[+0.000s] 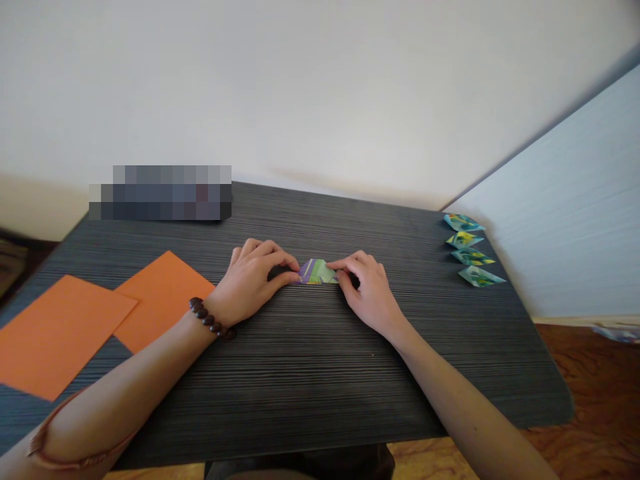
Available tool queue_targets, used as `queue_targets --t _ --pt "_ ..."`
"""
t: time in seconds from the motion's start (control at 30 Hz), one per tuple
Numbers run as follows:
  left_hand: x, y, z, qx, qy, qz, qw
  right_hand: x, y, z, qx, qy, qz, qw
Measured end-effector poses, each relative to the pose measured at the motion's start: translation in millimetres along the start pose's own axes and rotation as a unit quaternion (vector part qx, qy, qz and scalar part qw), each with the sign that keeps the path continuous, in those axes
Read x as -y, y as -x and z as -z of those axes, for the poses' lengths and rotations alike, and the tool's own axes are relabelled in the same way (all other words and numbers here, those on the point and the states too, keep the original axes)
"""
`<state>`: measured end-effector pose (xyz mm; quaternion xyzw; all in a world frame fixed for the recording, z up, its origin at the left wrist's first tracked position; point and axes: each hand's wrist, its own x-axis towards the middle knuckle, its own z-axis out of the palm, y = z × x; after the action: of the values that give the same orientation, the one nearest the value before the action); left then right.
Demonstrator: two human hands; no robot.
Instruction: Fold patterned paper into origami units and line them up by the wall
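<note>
A small folded piece of patterned paper [316, 271], green, purple and yellow, lies on the dark table between my two hands. My left hand [255, 273] pinches its left end between thumb and fingers. At the right end, my right hand [367, 287] grips the paper with thumb and index finger, the other fingers curled. The fingertips cover both ends of the paper. A dark bead bracelet [206, 319] sits on my left wrist.
Two orange paper sheets [65, 333] overlap at the left, partly under my left forearm. Several folded blue-green and yellow paper pieces [470, 257] stand in a column at the right edge of the table [320, 373]. A blurred-out object [165, 197] lies at the back left, near the wall.
</note>
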<state>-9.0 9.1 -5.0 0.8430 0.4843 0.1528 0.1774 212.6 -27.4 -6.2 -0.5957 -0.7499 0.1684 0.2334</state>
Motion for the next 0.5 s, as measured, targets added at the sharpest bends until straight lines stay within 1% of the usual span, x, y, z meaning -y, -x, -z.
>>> queue_targets --t 0.5 --pt "8.9 1.1 9.6 0.053 0.034 -0.035 0.997 -0.3 1.7 0.6 0.011 0.013 0.002 1.0"
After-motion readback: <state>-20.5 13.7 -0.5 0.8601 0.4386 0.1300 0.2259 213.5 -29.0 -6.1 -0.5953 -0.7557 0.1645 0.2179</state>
